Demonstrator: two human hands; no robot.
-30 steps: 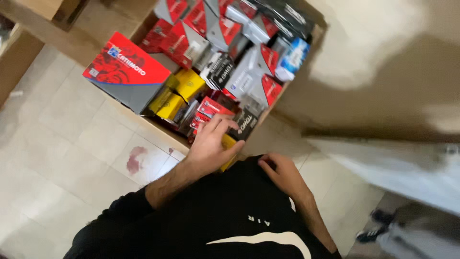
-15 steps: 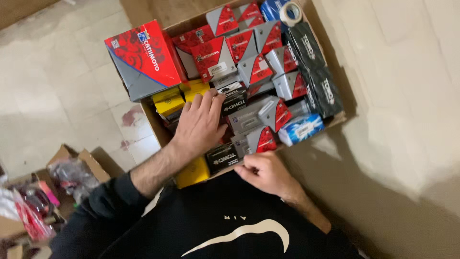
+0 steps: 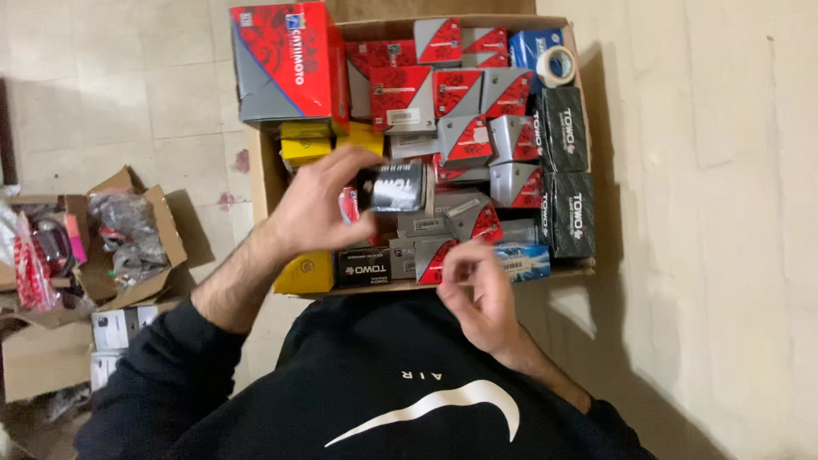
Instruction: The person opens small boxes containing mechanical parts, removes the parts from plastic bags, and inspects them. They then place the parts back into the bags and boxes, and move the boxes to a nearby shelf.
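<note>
My left hand (image 3: 319,204) holds a small black box (image 3: 397,187) lifted just above a large cardboard carton (image 3: 266,183) on the floor. The carton is packed with several small boxes: red-and-grey ones (image 3: 464,136), black ones (image 3: 564,128) along the right side and yellow ones (image 3: 305,145) at the left. My right hand (image 3: 479,290) hovers at the carton's near edge with its fingers loosely curled, holding nothing, close to a red-and-grey box (image 3: 434,258).
A big red-and-grey box (image 3: 285,64) stands at the carton's far left corner. A roll of white tape (image 3: 558,65) lies at the far right. A smaller open carton with bagged parts (image 3: 128,230) sits on the tiled floor to the left.
My left hand has lifted the black box out of the carton. My right hand has drawn back a little toward me. The view has swung to look straight down.
</note>
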